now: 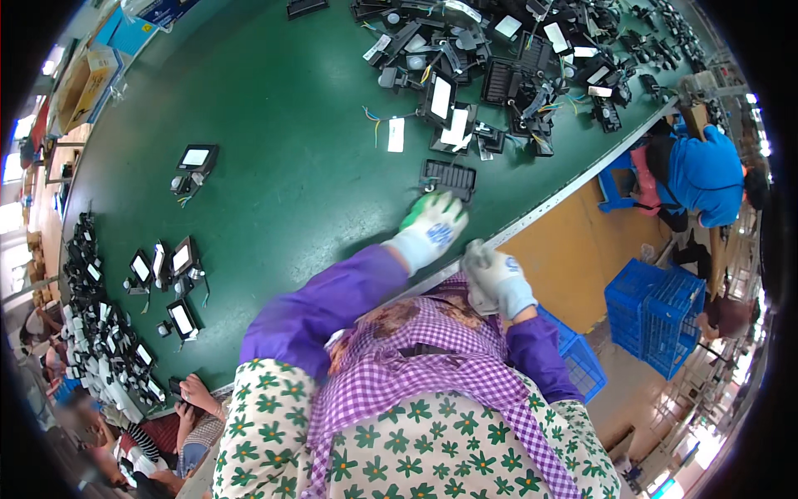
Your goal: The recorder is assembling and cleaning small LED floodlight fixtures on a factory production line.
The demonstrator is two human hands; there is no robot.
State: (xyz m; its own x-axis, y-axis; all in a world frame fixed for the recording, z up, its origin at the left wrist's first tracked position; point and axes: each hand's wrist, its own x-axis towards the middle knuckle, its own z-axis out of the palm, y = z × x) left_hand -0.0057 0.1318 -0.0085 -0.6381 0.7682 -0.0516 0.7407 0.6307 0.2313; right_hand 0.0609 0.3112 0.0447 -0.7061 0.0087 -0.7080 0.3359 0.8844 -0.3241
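Note:
My left hand (432,224), in a white glove with green on it, reaches over the green table. Its slightly blurred fingers are stretched toward the near edge of a black LED floodlight (450,178) lying with its ribbed back up; whether they touch it I cannot tell. By the table's edge, close to my apron, my right hand (502,276) is closed in a greyish-white glove. Anything inside its curled fingers is hidden.
A heap of black floodlights (499,71) with loose wires and white labels covers the far right of the table (274,108). Several more lights (182,256) lie at left, beside a long pile (108,341). Blue crates (652,316) stand on the right floor. Other people sit nearby.

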